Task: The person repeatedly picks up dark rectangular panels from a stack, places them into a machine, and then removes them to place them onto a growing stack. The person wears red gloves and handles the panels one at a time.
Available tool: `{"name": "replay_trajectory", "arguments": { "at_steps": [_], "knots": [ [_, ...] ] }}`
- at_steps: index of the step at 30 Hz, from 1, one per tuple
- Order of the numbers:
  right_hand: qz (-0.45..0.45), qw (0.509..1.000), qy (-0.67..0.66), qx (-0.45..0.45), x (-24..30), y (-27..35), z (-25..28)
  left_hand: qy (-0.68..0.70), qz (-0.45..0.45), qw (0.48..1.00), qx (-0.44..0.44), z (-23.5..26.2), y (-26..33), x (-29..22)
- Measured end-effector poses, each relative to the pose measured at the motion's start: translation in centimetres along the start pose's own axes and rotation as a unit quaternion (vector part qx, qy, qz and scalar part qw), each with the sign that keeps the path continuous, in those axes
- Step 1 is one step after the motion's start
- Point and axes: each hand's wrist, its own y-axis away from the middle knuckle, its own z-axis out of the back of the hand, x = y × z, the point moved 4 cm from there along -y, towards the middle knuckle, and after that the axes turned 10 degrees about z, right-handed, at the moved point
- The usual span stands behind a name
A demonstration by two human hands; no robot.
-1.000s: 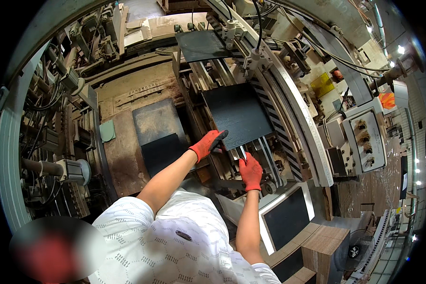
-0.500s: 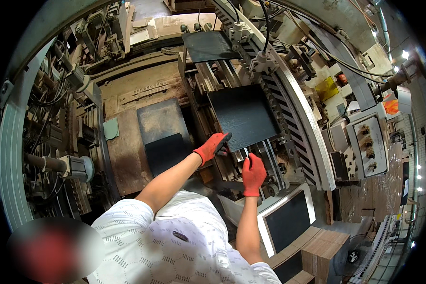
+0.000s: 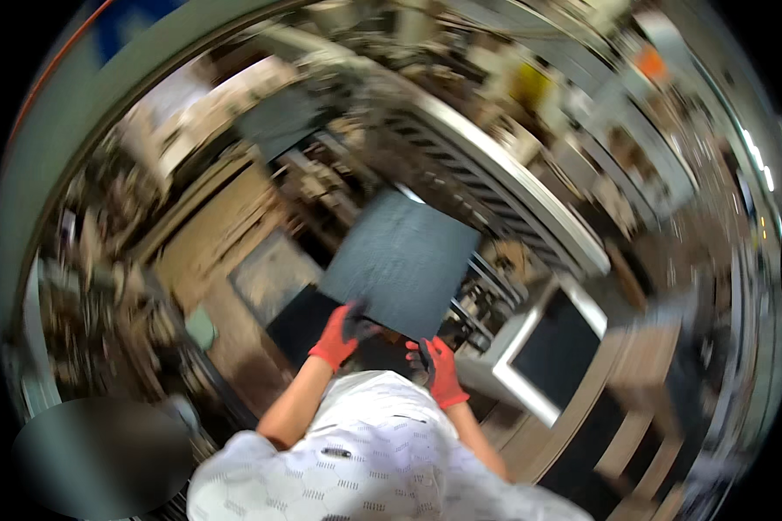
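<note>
Dark grey textured sheet (image 3: pixel 401 263) lifted clear of machine bed (image 3: pixel 235 252), near edge pinched by red-gloved left hand (image 3: pixel 339 335) and right hand (image 3: pixel 439 369); not yet set down; white-framed tray (image 3: pixel 543 352) alongside.

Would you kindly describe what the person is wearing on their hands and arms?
Both hands wear red-orange gloves: the left hand and the right hand. The gloves end at the wrists with a snug cuff, and their fingertips look darker. The forearms are uncovered. The short sleeves belong to a white shirt with a faint patterned print. The picture is blurred, so finer markings cannot be made out.
</note>
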Motion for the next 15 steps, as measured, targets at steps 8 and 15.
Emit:
{"name": "replay_trajectory", "arguments": {
  "at_steps": [8, 15],
  "knots": [
    [0.046, 0.994, -0.067, -0.073, 2.7, 1.7, 1.1, 0.079, 0.127, 0.987, -0.066, 8.2, -1.4, -4.8],
    [0.078, 0.896, -0.406, -0.162, -0.5, 3.5, 4.3, -0.025, 0.25, 0.956, 0.15, 0.6, -1.5, -5.8]
  ]
}}
